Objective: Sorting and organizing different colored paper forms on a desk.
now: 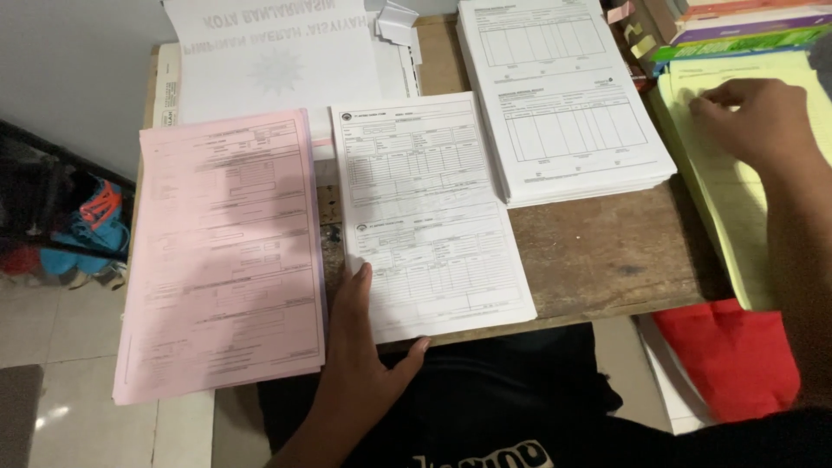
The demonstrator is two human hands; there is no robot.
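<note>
- Left hand point(364, 347) at 6 o'clock of the view, laid flat with fingers spread on the lower left corner of the white form sheet point(429, 208); pressing it down, nothing clenched.
- White form sheet lies centre on the wooden table point(607, 256), its lower edge at the table's front edge.
- Pink form stack point(225, 251) just beside the sheet at its 9 o'clock, lower part overhanging the table.
- Right hand point(750, 117) at 2 o'clock, fingers curled loosely on the yellow paper stack point(737, 208); touching the top sheet; whether it pinches a sheet, cannot tell.
- White form stack point(563, 95) at 12 to 1 o'clock, between sheet and yellow stack.
- Large white printed sheet point(277, 56) at 11 o'clock, behind the pink stack.
- Red cloth point(732, 355) at 4 o'clock, below the table edge.
- Books point(737, 30) piled at the far 1 o'clock corner.
</note>
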